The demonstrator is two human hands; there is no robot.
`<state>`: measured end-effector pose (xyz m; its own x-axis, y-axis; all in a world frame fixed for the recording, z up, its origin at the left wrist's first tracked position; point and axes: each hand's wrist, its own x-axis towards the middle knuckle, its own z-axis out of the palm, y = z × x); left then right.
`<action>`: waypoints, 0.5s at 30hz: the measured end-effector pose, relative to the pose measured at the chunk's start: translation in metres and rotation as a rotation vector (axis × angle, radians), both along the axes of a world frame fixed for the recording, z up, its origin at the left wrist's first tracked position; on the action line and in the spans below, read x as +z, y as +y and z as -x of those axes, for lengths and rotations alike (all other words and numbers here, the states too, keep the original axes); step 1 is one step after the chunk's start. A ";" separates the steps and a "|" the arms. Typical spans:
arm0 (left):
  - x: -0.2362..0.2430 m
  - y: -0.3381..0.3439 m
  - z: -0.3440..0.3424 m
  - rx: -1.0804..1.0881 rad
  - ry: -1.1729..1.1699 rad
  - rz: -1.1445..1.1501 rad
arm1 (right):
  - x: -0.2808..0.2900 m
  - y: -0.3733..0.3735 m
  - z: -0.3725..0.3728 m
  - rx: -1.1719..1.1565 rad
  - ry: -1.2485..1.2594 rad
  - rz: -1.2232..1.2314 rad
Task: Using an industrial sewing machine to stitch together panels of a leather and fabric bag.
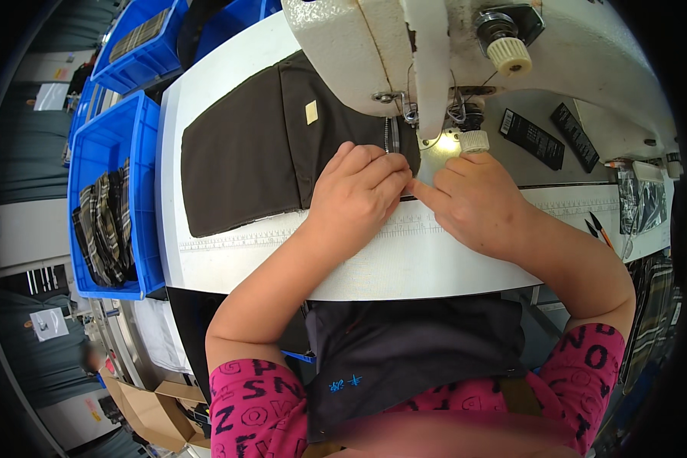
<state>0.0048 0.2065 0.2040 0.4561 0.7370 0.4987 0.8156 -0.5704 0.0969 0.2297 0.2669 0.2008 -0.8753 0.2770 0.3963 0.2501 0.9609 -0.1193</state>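
A dark brown fabric piece (237, 153) lies flat on the white sewing table, with a small cream label (311, 112) on it. A metal zipper (392, 136) runs along its right side, below the head of the sewing machine (351, 53). My left hand (355, 191) rests on the fabric with bent fingers closed at the zipper's near end. From the right, my right hand (477, 202) meets it at the fabric's edge, its index finger reaching to the left fingertips and the other fingers curled. What lies under the fingertips is mostly hidden.
A printed ruler strip (282, 235) crosses the table's front. Two black tags (532, 139) lie right of the needle, beyond them a clear plastic bag (641, 200) and a pen (601, 229). Blue bins (151, 198) with plaid fabric stand at the left.
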 end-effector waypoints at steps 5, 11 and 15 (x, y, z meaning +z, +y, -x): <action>0.007 -0.010 0.003 0.025 0.043 0.071 | 0.003 0.001 -0.001 -0.073 -0.029 0.066; 0.007 -0.010 0.011 -0.012 0.029 0.129 | 0.001 0.001 0.000 -0.047 -0.033 0.019; 0.007 -0.005 0.013 -0.013 0.050 0.123 | 0.002 0.003 0.003 -0.073 -0.016 0.023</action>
